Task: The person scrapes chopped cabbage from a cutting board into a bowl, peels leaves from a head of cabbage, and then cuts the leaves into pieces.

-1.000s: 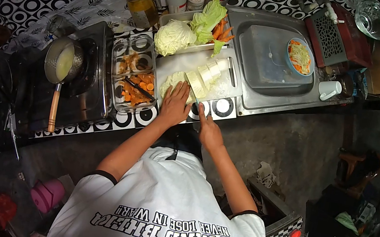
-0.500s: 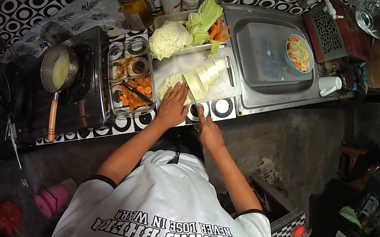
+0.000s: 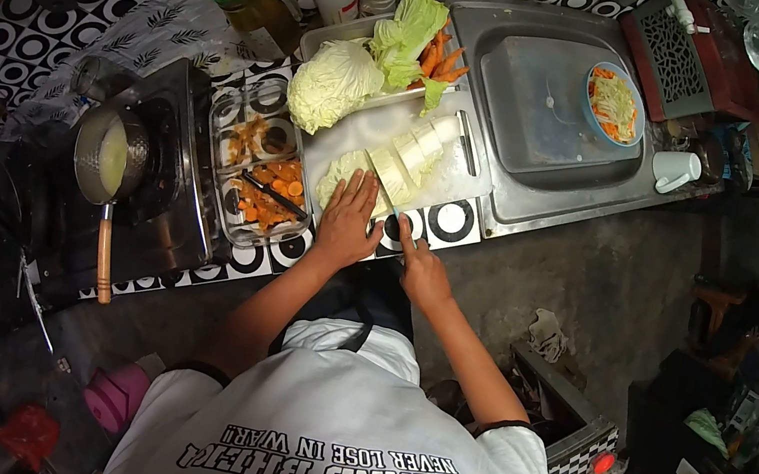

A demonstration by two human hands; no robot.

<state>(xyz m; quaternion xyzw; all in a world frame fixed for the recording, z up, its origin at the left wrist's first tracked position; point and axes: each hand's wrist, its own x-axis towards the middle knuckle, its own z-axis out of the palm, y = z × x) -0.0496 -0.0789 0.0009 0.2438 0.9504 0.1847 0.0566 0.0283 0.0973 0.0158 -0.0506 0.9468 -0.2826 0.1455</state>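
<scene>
My left hand (image 3: 348,223) lies flat with its fingers stretched over the near-left part of a cut cabbage (image 3: 343,170). My right hand (image 3: 425,274) is closed on the handle of a knife (image 3: 390,200). The blade points away from me and sits at the cabbage beside my left fingers. Thick pale cabbage pieces (image 3: 418,149) lie in a row past the blade. All of this rests on a white cutting board (image 3: 458,182).
Left of the board stands a glass container (image 3: 242,239) of sliced carrots and peelings. Behind it are a cabbage head (image 3: 333,85) and carrots (image 3: 444,66). A saucepan (image 3: 109,159) sits on the stove. To the right, a bowl of shredded vegetables (image 3: 614,106) stands by a white mug (image 3: 675,171).
The whole view has shifted slightly. Both hands keep nearly the same places at the cabbage, with the knife still in my right hand.
</scene>
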